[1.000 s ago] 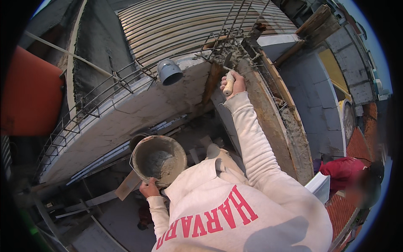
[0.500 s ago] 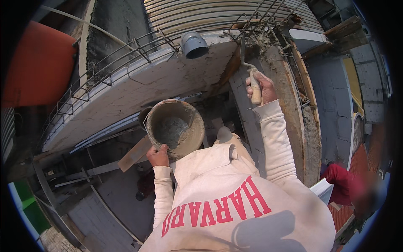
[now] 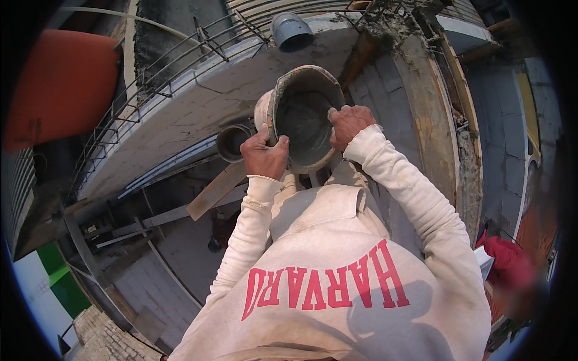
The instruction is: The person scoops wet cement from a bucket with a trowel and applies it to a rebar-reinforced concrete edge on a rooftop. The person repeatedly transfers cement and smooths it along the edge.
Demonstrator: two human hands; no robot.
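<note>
A mortar-smeared bucket (image 3: 280, 111) is tilted in front of my body, its mouth facing me, with wet grey mortar (image 3: 304, 117) inside. My left hand (image 3: 265, 154) is closed on its left rim, thumb toward the inside. At the right rim, my right hand (image 3: 351, 126) is closed in a fist, its fingers reaching over the bucket's mouth. A thin dark piece by its thumb looks like the shank of the trowel; the blade and handle cannot be made out. A second, smaller bucket (image 3: 232, 143) stands lower, beside my left hand.
A curved concrete edge with bare rebar (image 3: 162, 87) runs along the left. A grey pipe elbow (image 3: 291, 31) juts out above the bucket. Right of me stands a wooden-boarded column (image 3: 421, 102). A plank (image 3: 215, 191) lies below left. A person in red (image 3: 506, 262) is at the lower right.
My right hand has come down from the column top to the bucket's rim. The bucket has been raised and tilted, moving up and right with my left hand.
</note>
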